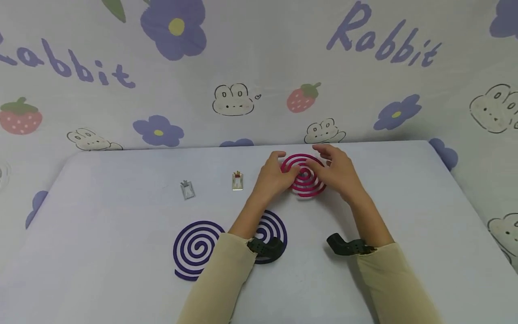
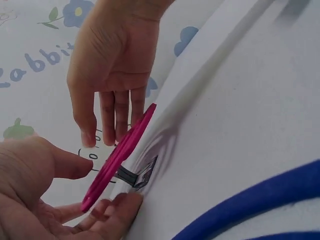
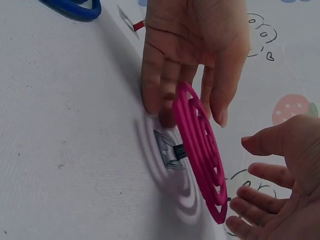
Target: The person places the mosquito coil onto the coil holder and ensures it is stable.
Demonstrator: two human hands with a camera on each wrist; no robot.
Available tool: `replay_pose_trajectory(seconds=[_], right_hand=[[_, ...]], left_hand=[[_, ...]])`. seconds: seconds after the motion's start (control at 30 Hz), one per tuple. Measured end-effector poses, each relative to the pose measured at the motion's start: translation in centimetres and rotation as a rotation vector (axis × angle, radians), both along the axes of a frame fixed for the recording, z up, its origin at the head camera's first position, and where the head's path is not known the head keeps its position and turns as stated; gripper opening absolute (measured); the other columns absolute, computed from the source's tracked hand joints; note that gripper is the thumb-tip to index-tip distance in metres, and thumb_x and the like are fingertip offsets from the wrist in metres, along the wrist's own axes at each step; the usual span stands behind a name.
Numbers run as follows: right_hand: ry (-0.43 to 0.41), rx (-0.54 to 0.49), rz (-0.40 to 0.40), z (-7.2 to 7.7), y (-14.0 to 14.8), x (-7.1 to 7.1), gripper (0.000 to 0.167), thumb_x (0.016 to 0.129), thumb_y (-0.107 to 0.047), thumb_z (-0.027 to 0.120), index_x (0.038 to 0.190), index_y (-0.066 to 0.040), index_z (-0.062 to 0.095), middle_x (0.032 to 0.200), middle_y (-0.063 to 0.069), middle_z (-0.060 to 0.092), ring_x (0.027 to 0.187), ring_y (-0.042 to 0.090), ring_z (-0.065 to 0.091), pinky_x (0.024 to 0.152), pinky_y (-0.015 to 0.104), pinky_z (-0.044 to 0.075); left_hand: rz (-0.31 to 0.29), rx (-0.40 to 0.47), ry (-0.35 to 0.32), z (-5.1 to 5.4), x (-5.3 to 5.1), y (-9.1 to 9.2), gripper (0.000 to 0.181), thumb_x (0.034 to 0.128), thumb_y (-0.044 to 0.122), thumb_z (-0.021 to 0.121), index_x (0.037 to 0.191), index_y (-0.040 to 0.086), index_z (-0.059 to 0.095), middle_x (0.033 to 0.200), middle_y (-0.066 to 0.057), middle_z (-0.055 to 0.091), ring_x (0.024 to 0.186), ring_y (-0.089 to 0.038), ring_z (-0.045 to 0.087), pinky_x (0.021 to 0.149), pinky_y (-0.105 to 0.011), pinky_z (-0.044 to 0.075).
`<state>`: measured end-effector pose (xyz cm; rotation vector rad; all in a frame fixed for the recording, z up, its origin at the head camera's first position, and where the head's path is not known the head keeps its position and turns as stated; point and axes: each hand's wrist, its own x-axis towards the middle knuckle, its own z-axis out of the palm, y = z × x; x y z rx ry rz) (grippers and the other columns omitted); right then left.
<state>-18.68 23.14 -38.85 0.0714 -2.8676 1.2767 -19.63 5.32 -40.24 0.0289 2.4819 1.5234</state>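
Note:
A pink mosquito coil (image 1: 304, 192) is propped on a small metal stand (image 3: 169, 150), raised off the white table. My left hand (image 1: 277, 181) is at the coil's left side, its fingers (image 2: 117, 215) reaching under the rim near the stand and its thumb above the face. On the other side is my right hand (image 1: 335, 173), with thumb and fingers spread apart close to the rim. Neither hand grips the coil. Whether any fingertip touches it is hard to tell.
Two dark blue coils (image 1: 180, 247) lie nearer on the table, partly covered by my left arm. Farther back lie a silver stand (image 1: 188, 190) and a gold stand (image 1: 237, 183) with a red part. A printed cloth (image 1: 267, 58) hangs behind the table.

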Motion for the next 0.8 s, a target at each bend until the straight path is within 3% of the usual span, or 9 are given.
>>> replay_pose_trajectory(seconds=[0.33,0.6,0.8], right_hand=[[0.126,0.087,0.119,1.2,-0.6,0.3,0.057,0.101,-0.022,0.071,0.152,-0.004,0.053,0.156,0.024,0.053,0.149,0.043,0.047,0.123,0.064,0.04],[0.189,0.106,0.295,2.2,-1.4,1.0,0.058,0.097,-0.017,0.075,0.151,-0.006,0.055,0.156,0.018,0.053,0.152,0.038,0.044,0.125,0.063,0.039],[0.169,0.09,0.359,2.1,-2.9,2.1,0.059,0.098,-0.018,0.073,0.153,-0.008,0.053,0.157,0.017,0.053,0.148,0.038,0.049,0.12,0.061,0.045]], left_hand=[[-0.046,-0.155,0.024,1.8,0.4,-2.3,0.076,0.1034,0.044,0.062,0.163,0.009,0.033,0.148,-0.018,0.063,0.137,-0.034,0.061,0.115,-0.052,0.052],[-0.274,-0.229,0.12,4.2,2.6,-5.1,0.086,0.103,0.049,0.063,0.169,0.013,0.022,0.16,-0.017,0.051,0.148,-0.035,0.053,0.121,-0.057,0.046],[-0.397,-0.273,0.143,4.0,4.1,-8.4,0.084,0.1028,0.049,0.065,0.168,0.015,0.023,0.16,-0.015,0.051,0.151,-0.03,0.049,0.125,-0.052,0.042]])
